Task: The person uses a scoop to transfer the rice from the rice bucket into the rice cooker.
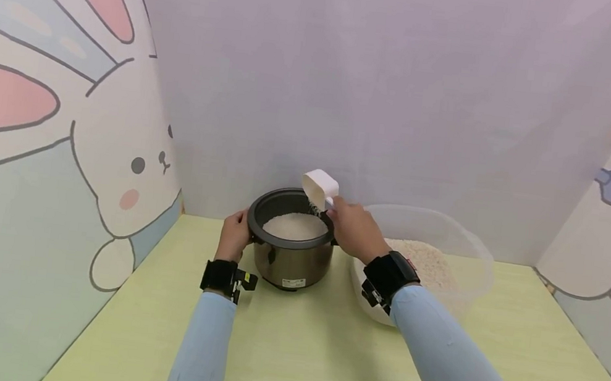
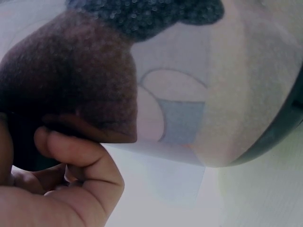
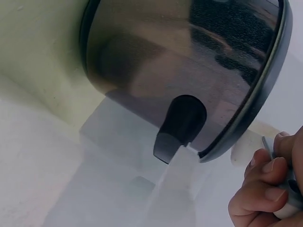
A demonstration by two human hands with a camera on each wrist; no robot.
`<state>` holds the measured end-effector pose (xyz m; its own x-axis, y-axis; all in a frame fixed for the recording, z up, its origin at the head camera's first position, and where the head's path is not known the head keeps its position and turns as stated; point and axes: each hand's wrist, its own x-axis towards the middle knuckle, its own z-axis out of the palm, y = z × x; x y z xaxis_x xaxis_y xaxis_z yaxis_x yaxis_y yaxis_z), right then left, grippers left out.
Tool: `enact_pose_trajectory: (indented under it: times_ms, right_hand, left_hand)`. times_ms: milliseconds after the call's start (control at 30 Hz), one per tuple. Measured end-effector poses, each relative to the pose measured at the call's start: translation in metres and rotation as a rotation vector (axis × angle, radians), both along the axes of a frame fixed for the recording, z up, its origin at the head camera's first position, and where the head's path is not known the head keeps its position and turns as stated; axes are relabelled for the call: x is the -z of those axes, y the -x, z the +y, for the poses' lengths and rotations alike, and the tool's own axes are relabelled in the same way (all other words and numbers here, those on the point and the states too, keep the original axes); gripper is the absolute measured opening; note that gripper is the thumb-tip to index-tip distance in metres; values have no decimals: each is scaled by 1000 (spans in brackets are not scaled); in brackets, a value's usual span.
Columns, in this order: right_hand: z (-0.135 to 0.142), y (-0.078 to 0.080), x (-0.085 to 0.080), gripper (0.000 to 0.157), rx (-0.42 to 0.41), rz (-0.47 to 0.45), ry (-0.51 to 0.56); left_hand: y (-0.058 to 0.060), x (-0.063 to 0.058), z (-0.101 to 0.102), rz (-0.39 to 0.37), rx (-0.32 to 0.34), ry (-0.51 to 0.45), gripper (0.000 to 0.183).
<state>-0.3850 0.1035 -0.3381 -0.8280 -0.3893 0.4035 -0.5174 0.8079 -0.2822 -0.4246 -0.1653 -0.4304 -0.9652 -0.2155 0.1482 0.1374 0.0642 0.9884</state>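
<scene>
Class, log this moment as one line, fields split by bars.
Left hand: grips rice cooker | right hand: tilts scoop over cooker | rice: in cooker, more falling | clear tub: right of cooker, holds rice

From here I see a pale lilac backdrop [image 1: 349,96] across upper centre, cartoon rabbit wall [image 1: 117,177] at left, yellow-green tabletop [image 1: 278,343] below.

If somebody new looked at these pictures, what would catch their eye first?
Probably the white scoop, tipped in the right hand over the open rice cooker, with white grains falling from it. Next, perhaps the big cartoon rabbit on the head view's left wall, then the clear tub right of the cooker.
</scene>
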Motion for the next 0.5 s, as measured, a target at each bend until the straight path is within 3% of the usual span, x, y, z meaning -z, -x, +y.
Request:
enact_pose_trajectory:
  times_ms: [267,500]
  right_hand:
    - [4,1,8,31,2,15,-45]
    - [4,-2,6,27,7,33,-82]
  left_hand:
    - [1,1,0,-1,-4,5,42]
    - [2,1,-1,-7,-7,17,42]
